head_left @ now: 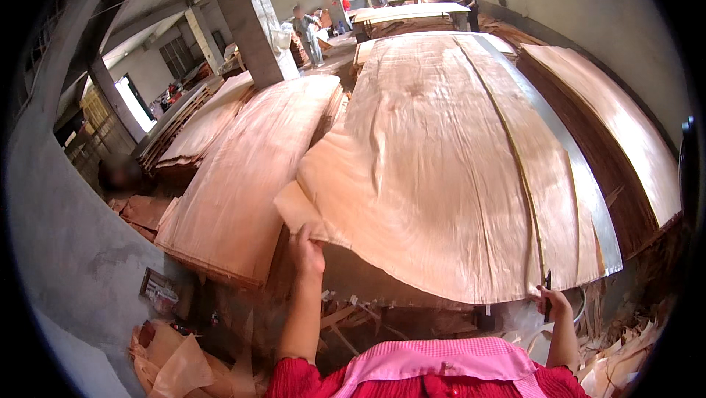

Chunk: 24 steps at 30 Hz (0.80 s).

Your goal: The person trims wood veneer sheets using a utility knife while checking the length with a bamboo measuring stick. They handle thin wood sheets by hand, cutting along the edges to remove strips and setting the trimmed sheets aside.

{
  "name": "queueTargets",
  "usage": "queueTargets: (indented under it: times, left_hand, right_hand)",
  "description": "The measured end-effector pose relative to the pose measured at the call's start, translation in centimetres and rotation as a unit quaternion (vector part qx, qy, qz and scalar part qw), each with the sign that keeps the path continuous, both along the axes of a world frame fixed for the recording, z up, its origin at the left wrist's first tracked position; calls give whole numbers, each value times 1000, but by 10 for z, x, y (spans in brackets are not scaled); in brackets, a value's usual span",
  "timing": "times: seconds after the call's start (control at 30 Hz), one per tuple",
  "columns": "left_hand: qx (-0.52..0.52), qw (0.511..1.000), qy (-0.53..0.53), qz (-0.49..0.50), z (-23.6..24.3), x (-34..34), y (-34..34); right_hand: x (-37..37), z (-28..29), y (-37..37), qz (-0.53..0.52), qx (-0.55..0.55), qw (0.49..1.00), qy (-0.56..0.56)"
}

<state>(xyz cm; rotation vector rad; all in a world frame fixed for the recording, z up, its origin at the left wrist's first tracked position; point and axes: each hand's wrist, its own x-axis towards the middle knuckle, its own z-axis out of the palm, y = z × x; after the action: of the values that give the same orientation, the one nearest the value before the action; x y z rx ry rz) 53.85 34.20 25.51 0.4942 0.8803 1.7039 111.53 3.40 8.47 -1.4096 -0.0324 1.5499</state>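
Fingers of the left hand [307,252] are clamped on the near left corner of a broad, thin wood sheet [434,155], where a small flap folds up. Those of the right hand [557,302] curl around a slim dark tool [548,293] standing roughly upright at the sheet's near edge, toward its right; whether they also pinch the sheet, I cannot tell. The sheet lies in the middle of the scene, stretching from the hands to the far side, pale, pinkish and rippled, its near edge sagging in a curve. A narrow yellowish strip [507,133] runs along its length, right of the middle, from the far end to beside the tool. Farther right, a grey metallic band [570,148] follows the sheet's right side.

To the left is a stack of similar sheets [246,170]; to the right, a taller dark-sided stack [636,133] with a bright top. Torn scraps lie near left [180,368] and near right [621,357]. Far left of centre, a concrete pillar [246,16] rises, with a standing person [307,32] beyond it. Another person [469,7] stands far right, by a long bench [412,10].
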Motion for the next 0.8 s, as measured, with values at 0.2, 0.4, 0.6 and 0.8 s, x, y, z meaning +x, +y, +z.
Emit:
queueTargets:
  times: [0.2,0.4,0.6,0.8]
  left_hand:
    - [-122,989,-75,32,-114,-83,-12]
    - [-290,950,47,104,-214,-90,-16]
    - [-220,951,138,169,-267,-69,-17]
    - [-353,902,190,159,-232,-83,-19]
  right_hand:
    - [-4,-11,1,-9,1,999,-54]
    - [-7,2,-5,2,47,998,-52]
    - [-14,-3,-3,-126,102,979,-122]
    - [-29,-3,36,-127,68,945,-292]
